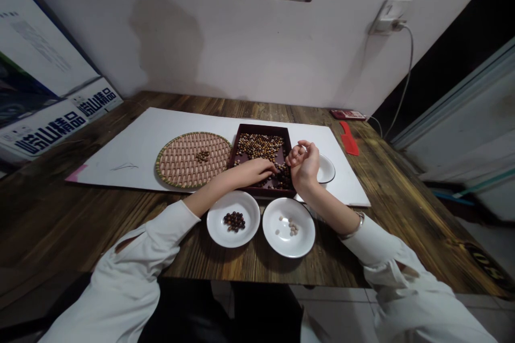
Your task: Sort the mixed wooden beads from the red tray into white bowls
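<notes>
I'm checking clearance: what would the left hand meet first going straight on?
Likely the dark beads just ahead of the left hand, inside the tray; depth is hard to judge.

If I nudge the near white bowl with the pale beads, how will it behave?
The white bowl looks rigid and smooth, so it would probably slide rather than bend. Its wide, shallow shape suggests it's unlikely to tip under a gentle push. The few pale beads lie loose and look rounded, so they'd likely roll.
</notes>
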Motion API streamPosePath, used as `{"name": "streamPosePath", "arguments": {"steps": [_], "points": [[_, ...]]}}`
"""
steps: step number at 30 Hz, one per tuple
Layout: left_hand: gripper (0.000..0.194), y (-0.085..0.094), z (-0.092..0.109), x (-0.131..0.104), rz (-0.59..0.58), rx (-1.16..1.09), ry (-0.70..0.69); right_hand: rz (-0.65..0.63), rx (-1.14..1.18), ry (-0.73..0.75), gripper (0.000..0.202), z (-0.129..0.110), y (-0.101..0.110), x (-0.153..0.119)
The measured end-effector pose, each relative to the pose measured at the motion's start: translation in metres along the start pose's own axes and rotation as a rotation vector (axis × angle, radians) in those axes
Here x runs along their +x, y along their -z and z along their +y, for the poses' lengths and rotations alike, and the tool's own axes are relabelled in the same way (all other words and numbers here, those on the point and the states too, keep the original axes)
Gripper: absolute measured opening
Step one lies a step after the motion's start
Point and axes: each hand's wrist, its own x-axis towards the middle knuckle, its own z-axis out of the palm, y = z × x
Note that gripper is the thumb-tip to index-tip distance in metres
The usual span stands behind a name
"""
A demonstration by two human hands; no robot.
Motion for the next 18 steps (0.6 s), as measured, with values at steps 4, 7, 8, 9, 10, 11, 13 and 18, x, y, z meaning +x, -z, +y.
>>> {"name": "streamPosePath", "arguments": {"steps": [4, 7, 8, 9, 10, 11, 13, 18], "points": [[0.022, 0.0001, -0.0003, -0.0001, 0.0, -0.004, -0.007, -0.013, 0.003, -0.011, 0.02, -0.001, -0.0013, -0.0014], [0.021, 0.0003, 0.0, -0.0004, -0.001, -0.014, 0.0, -0.018, 0.007, -0.018, 0.021, -0.0014, -0.0017, -0.0019], [0.022, 0.0003, 0.0003, -0.0006, 0.0, -0.024, 0.009, -0.018, 0.005, -0.022, 0.021, -0.0015, -0.0018, -0.002], [0.023, 0.0004, 0.0006, -0.0008, 0.003, -0.035, 0.019, -0.016, 0.004, -0.027, 0.022, -0.0016, -0.0019, -0.0022], [0.025, 0.0006, 0.001, -0.001, 0.008, -0.046, 0.03, -0.014, 0.003, -0.03, 0.022, -0.0017, -0.002, -0.0023], [0.027, 0.0008, 0.0014, -0.0013, 0.013, -0.056, 0.037, -0.011, 0.001, -0.032, 0.022, -0.0018, -0.0022, -0.0025], [0.029, 0.0013, 0.0026, -0.0016, 0.014, -0.063, 0.04, -0.009, -0.004, -0.031, 0.023, -0.002, -0.0026, -0.0028], [0.025, 0.0027, 0.0061, -0.0022, -0.008, -0.029, 0.043, -0.015, -0.014, -0.019, 0.026, -0.0019, -0.0032, -0.0028]]}}
